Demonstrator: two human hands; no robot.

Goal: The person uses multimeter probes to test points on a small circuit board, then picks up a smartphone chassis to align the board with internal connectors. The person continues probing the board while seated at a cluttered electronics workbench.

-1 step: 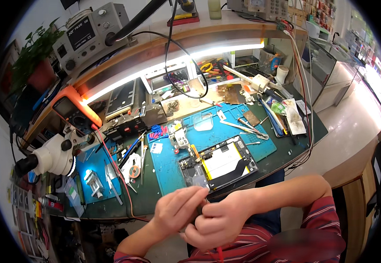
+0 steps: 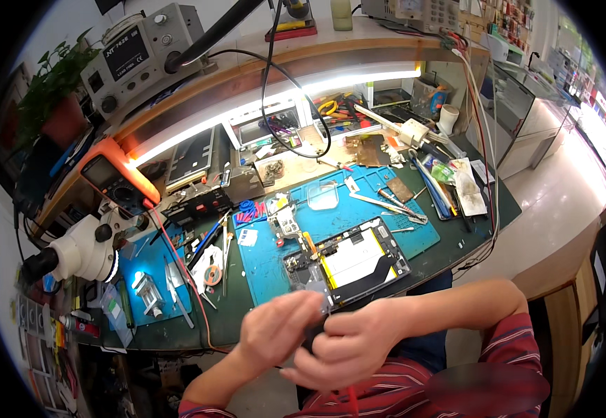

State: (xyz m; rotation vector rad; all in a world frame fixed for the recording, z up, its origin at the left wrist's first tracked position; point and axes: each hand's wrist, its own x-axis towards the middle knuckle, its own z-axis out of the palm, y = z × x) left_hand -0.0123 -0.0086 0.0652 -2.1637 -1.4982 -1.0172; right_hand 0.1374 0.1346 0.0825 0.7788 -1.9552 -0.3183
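Dark green bench [image 2: 229, 310] runs across in front of you, a shelf above it. Blue mat [image 2: 421, 240] covers its middle. White microscope [image 2: 80, 247] stands at your left. Tablet [image 2: 358, 261], insides bared, lies tilted on the mat's near part, just beyond your hands; pale battery at its centre, black flex over one end. Orange-edged multimeter [image 2: 120, 177] leans behind the microscope.

Your left hand [image 2: 278, 331] is blurred, its fingers drawn together and pointing toward the right. Your right hand [image 2: 348, 345] is curled, fingers folded in, close against the left. Something dark shows between them; blur and overlap hide what it is, so I cannot tell whether either hand pinches it.

Small metal clamp [image 2: 149, 294] sits lit beside the microscope. Clear box [image 2: 324, 196] rests beyond the tablet. Orange spool [image 2: 213, 273] lies left of the mat; white swab [image 2: 402, 229] lies right.
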